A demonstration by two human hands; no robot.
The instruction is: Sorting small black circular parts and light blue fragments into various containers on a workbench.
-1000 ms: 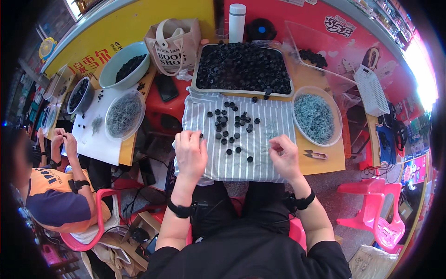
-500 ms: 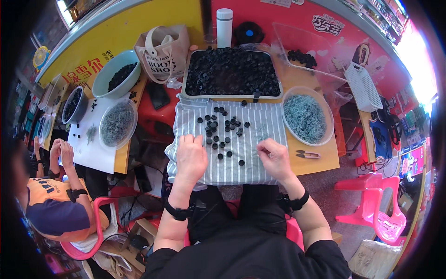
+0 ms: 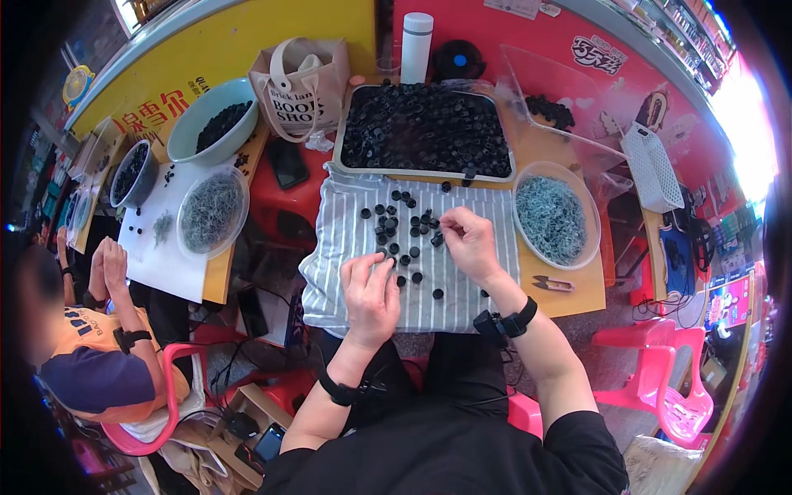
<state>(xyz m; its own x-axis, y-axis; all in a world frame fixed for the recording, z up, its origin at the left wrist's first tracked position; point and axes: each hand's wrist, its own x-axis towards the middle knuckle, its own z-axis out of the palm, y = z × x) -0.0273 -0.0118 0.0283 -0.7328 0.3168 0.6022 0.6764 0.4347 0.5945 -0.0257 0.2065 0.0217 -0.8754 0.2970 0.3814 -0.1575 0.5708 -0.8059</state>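
Observation:
Small black round caps (image 3: 415, 252) lie scattered over a grey-and-white striped cloth (image 3: 338, 239) in front of me. My left hand (image 3: 369, 299) is over the near left part of the cloth, fingers curled and drawn together close to a few caps. What it pinches, if anything, is hidden. At the right edge of the scattered caps is my right hand (image 3: 470, 241), its thumb and fingertips pressed together beside one of them. I cannot make out what lies between those fingertips. Another dark cap (image 3: 485, 293) shows by my right wrist.
A tray (image 3: 513, 157) heaped with black caps stands behind the cloth. To the right are a round tub (image 3: 596, 227) of thin greenish pieces and thread snips (image 3: 553, 284). A white bottle (image 3: 417, 49) and canvas bag (image 3: 326, 74) stand behind. At left, another person (image 3: 107, 355) sits working.
My right hand has moved left and away from me, up to the scattered caps. My left hand has shifted right and nearer me. The view has shifted slightly.

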